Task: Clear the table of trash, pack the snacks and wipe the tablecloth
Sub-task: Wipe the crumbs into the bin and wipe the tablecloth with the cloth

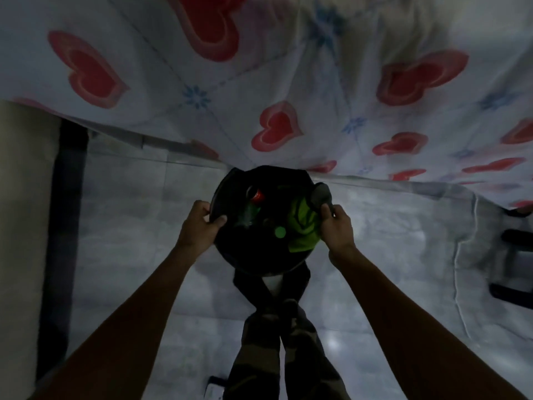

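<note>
Two hands hold a black trash bin (230,249) above the grey floor (129,226), just below the hanging edge of the heart-printed tablecloth (277,90). Left hand (200,222) has its fingers closed over the bin's left rim; right hand (336,223) grips the right rim together with a dark, blurred object (320,195). Inside the bin lie a red can (255,195), a green wrapper (302,226) and a green cap (279,232)

tablecloth (288,90) overhanging bin (259,267) rim, open floor (129,215) either side
</note>
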{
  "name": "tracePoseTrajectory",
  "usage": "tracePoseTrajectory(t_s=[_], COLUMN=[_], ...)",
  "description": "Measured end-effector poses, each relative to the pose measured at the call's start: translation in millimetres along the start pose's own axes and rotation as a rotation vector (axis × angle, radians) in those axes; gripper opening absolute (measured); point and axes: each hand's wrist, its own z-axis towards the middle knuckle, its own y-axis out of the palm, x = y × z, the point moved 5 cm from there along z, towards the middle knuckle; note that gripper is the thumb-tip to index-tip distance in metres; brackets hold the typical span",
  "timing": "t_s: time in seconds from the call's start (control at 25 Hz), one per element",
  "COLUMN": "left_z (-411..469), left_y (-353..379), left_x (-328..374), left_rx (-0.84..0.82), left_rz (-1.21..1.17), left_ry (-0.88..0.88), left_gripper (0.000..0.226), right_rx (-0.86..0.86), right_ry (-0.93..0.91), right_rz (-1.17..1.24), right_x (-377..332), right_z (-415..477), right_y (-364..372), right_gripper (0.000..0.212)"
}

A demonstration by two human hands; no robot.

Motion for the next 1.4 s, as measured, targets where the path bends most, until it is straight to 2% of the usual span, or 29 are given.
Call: tracePoseTrajectory(t_s=[0.16,0.28,0.4,0.44,0.52,0.6,0.68,0.76,0.92,1.0,1.12,1.24,1.4], left_z=[45,72,80,83,90,92,88,72,8,-39,-110,-171,-244], left_y=[15,26,37,39,39,37,36,35,25,10,-20,-48,-83], left_x=[5,9,13,12,8,8,12,24,52,81,142,205,283], left_rx=[0.044,0.078,0.075,0.078,0.07,0.042,0.015,0.005,0.018,0.096,0.175,0.246,0.284], left_rz=[-0.063,-0.115,-0.131,-0.124,-0.094,-0.078,-0.072,-0.03,0.092,0.09,-0.023,-0.018,0.03], left_ry=[-0.048,-0.092,-0.132,-0.139,-0.148,-0.165,-0.182,-0.132,0.086,0.179,0.211,0.34,0.484], left_gripper=[0.042,0.053,0.025,0.027,0.048,0.061,0.069,0.069,0.066,0.063,0.042,0.033,0.048], right_rx=[-0.065,-0.1,-0.131,-0.141,-0.165,-0.202,-0.193,-0.138,-0.107,-0.103,-0.144,-0.132,-0.091], right_ry=[0.003,0.043,0.09,0.088,0.068,0.048,0.006,-0.116,-0.28,-0.345,-0.405,-0.507,-0.671], right_rz=[0.124,0.214,0.252,0.251,0.288,0.312,0.216,0.067,0.026,0.013,-0.01,0.017,0.097], right_x=[1,0,3,3,-1,-6,-11,-23,-59,-83,-126,-175,-248], right_z=[36,56,69,72,75,77,77,65,-3,-54,-133,-208,-297], right_y=[31,45,51,52,53,55,55,45,7,-20,-56,-94,-141], right_gripper=[0.028,0.027,0.022,0.021,0.018,0.016,0.02,0.03,0.029,0.029,0.028,0.026,0.028])
